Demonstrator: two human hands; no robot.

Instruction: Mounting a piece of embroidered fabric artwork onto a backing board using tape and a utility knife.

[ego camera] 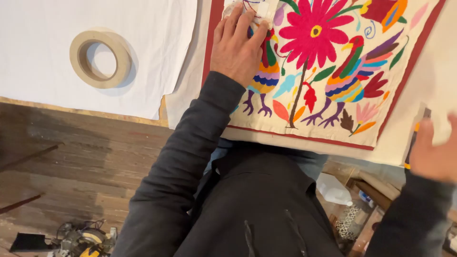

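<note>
Your left hand (235, 47) lies flat, fingers spread, pinning the embroidered cloth (323, 71) on the bench (38, 28). The cloth looks soft and light; take it by its red border. At three o'clock, your right hand (435, 152) closes its grip on a narrow tool (415, 135).

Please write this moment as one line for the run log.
left hand: flat on embroidered cloth | right hand: holding narrow tool at cloth edge | tape roll: apart, on white sheet
</note>
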